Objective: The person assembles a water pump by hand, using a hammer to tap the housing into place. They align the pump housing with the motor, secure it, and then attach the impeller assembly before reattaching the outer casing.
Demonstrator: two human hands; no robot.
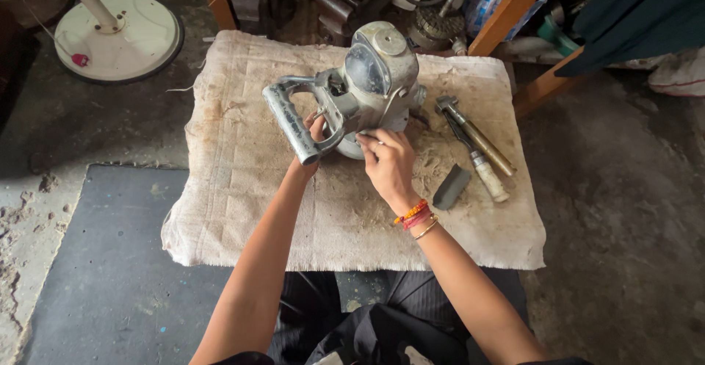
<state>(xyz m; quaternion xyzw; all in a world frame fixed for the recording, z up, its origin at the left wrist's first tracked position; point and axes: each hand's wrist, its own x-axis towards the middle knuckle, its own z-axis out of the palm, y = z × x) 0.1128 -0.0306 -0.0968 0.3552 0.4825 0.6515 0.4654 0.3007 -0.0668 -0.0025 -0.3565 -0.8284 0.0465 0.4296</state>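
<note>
- Where the frame's centre lies, a worn grey metal power tool (367, 86) with a rounded motor housing and a loop handle is seen standing on a stained, coarse off-white cloth (242, 189).
- The lower end of the loop handle is gripped by the left hand (312, 141), its fingers curled closed around the scuffed metal.
- The right hand (388, 163) is pressed against the tool's base, fingers bent and pinched at the housing; whether something small is held cannot be told. Orange and red bangles are worn on its wrist.
- To the right of centre, a brass-coloured hammer (474, 134) and a pale-handled tool (485, 170) are laid side by side on the cloth, a dark wedge-shaped piece (450, 186) just beside them.
- At upper left, a round white stand base (121, 34) is seen on the dusty concrete floor (624, 211).
</note>
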